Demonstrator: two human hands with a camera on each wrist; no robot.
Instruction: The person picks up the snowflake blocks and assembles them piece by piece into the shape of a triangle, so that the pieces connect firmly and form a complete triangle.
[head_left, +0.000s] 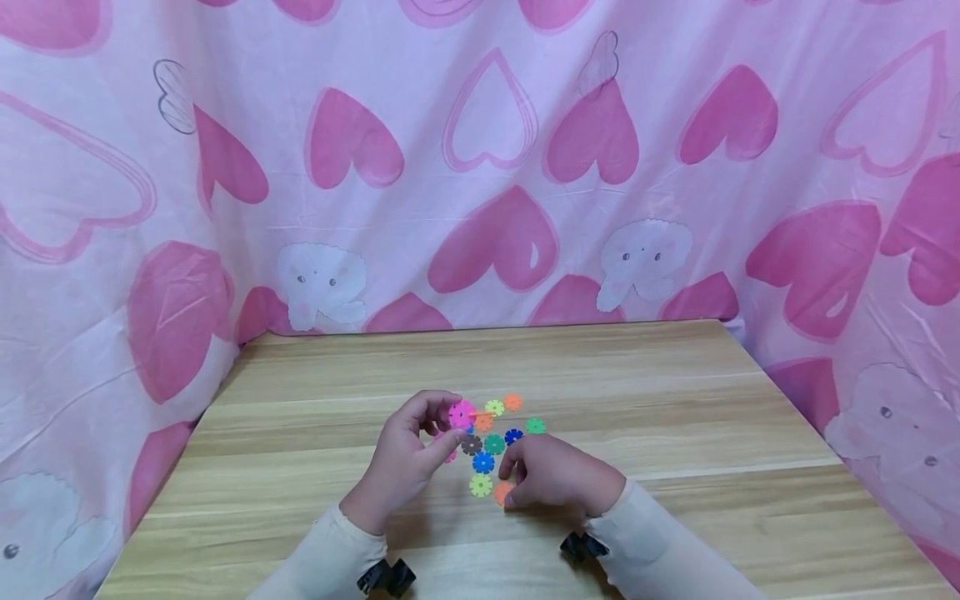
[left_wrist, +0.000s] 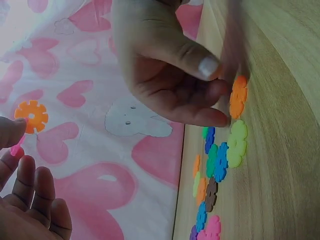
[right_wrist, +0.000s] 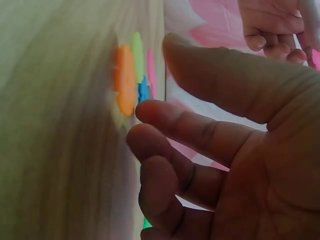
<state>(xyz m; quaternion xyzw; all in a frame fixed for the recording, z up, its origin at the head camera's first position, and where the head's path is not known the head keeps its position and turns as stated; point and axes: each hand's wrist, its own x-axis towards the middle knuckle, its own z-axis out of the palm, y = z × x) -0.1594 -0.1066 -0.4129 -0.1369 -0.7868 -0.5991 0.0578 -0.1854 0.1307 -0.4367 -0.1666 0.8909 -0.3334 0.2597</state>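
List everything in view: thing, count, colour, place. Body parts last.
Held pink disc: 1, pink, pinched in left hand
Held orange disc: 1, orange, attached to the pink one
Loose orange discs: 3, orange, table; one by right hand
Yellow-green discs: 2, yellow-green, table
Green discs: 2, green, table
Blue discs: 3, one darker, table
Brown disc: 1, brown, table
Loose pink discs: at least 1, pink, table
Purple disc: 1, purple, left wrist view's edge
Table: 1, wood-grain, under discs
Heart-print cloth: pink and white, around table
Wrist devices: 2, black, at cuffs
Sleeves: 2, cream, forearms
Hands: 2, bare, over table
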